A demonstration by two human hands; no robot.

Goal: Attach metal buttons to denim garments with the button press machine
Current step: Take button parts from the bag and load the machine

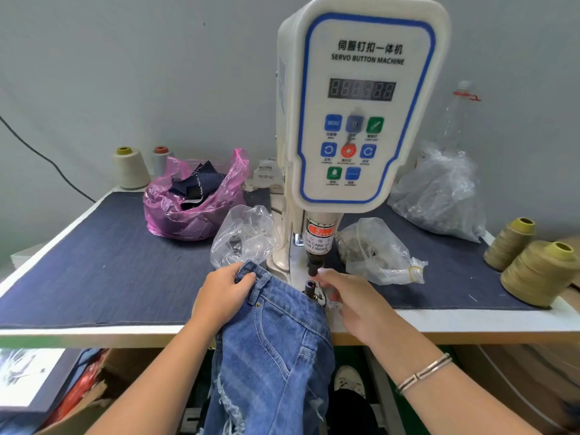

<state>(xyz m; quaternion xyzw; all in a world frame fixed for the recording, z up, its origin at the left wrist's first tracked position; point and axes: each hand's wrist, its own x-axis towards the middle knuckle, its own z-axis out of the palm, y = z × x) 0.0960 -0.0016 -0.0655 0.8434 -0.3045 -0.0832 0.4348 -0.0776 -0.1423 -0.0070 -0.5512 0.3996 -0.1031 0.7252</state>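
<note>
- Your jeans (276, 324) hang over the front edge of the table (94, 271), waistband up at the lower die (310, 286) of the button press machine (361, 105), legs falling below the table top.
- Expect the denim to handle soft and floppy but fairly weighty; the hanging legs will likely drag the waistband back toward you, so keep tension on it.
- The waistband is the stiffest part, layered and stitched. Judging from this, that is the place to hold, close beside the die, not on the frayed lower legs.
- Your left hand (219, 296) already has that grip: fingers and thumb pinch the waistband near a belt loop.
- Your right hand (354, 302) reaches to the die with fingers curled at the post; the fingertips are hidden from you, so I cannot tell whether that grip holds a button or only touches the die.
- The punch (314, 266) sits just above those fingers. Metal buttons are small, hard and slippery, I judge, so seat one fully before you pull clear.
- Clear bag (243, 237) left of the machine: small shiny metal pieces, likely button parts.
- Clear bag (376, 249) right of the machine, closed with a rubber band: darker small metal pieces.
- Large clear bag (439, 196) at the back right: contents too blurred to name.
- Pink bag (191, 202): dark fabric scraps.
</note>
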